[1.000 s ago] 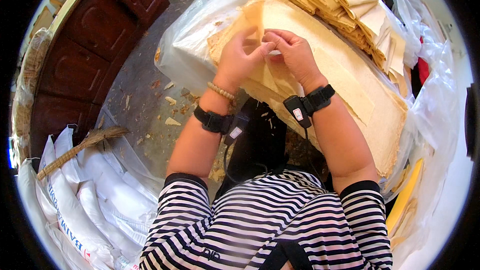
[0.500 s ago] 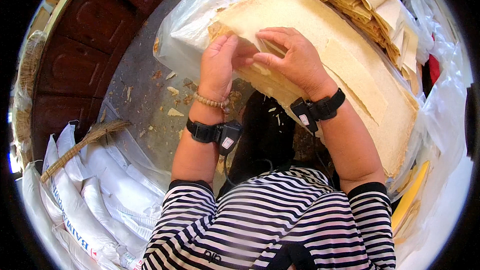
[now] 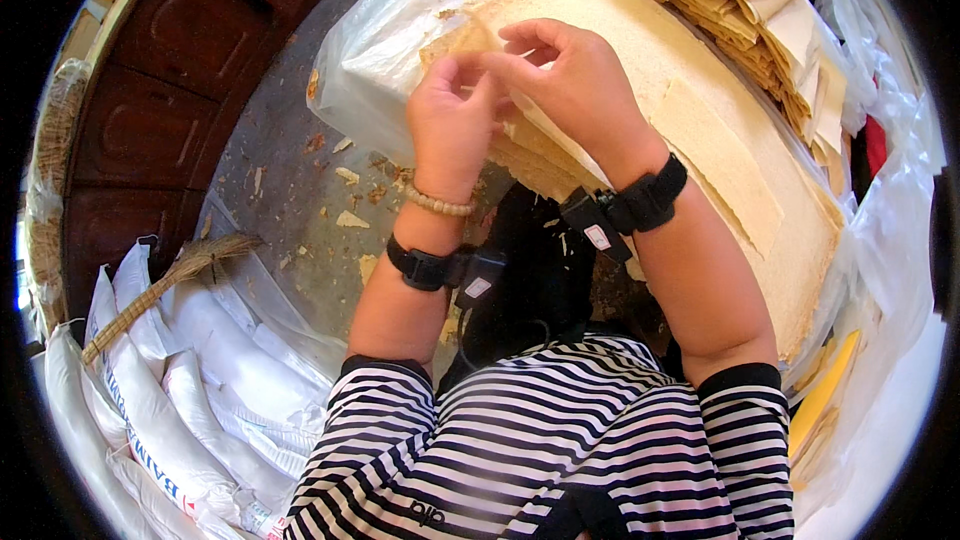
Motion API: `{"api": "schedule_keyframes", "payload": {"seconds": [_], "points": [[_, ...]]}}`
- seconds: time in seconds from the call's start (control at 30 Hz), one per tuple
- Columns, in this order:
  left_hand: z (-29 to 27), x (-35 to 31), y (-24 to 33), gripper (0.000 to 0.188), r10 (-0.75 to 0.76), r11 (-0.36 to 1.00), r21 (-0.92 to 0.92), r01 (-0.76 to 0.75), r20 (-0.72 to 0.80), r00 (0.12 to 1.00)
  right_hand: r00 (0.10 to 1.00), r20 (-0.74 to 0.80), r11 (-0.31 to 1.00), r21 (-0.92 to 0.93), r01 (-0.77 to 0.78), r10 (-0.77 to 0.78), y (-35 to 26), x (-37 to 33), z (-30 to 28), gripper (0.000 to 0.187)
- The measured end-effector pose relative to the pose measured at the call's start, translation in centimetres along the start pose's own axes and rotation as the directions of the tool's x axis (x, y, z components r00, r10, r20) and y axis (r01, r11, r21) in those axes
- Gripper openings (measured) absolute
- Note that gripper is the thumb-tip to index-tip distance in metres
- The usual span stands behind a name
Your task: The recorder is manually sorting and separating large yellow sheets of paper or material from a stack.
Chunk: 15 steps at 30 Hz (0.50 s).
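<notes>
Plastic film around cream sheets

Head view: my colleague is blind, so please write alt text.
A person's left hand and right hand are close together over stacked pale sheets, folded sheets beyond; a broom lies on white sacks, lower left.

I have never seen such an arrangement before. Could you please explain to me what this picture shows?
There is no machine here: these are a person's own bare left hand and right hand. The camera is worn on the head and looks down; its wide lens bends straight edges. Below the hands is a stack of pale sheets, with a narrower piece lying on top. The fingers are close together, but blur hides whether they hold anything. Each forearm wears a black strap.
</notes>
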<state>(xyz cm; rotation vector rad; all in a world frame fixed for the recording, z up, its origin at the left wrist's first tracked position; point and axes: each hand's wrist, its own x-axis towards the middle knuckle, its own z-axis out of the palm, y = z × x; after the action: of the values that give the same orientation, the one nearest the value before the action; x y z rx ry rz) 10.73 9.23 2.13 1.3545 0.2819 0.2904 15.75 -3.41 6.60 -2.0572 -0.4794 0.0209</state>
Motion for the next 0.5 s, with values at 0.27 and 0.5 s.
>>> {"api": "schedule_keyframes", "payload": {"seconds": [0.27, 0.5], "points": [[-0.2, 0.8, -0.7, 0.016, 0.050, 0.975, 0.218, -0.042, -0.030, 0.998, 0.994, 0.075, 0.984, 0.155, -0.092, 0.081, 2.3, 1.1, -0.2, 0.029], [0.6, 0.5, 0.0, 0.020, 0.193, 0.953, 0.249, -0.173, -0.059, 0.979, 0.971, 0.120, 0.896, 0.376, -0.236, 0.206, 1.4, 0.8, -0.4, 0.022]]}}
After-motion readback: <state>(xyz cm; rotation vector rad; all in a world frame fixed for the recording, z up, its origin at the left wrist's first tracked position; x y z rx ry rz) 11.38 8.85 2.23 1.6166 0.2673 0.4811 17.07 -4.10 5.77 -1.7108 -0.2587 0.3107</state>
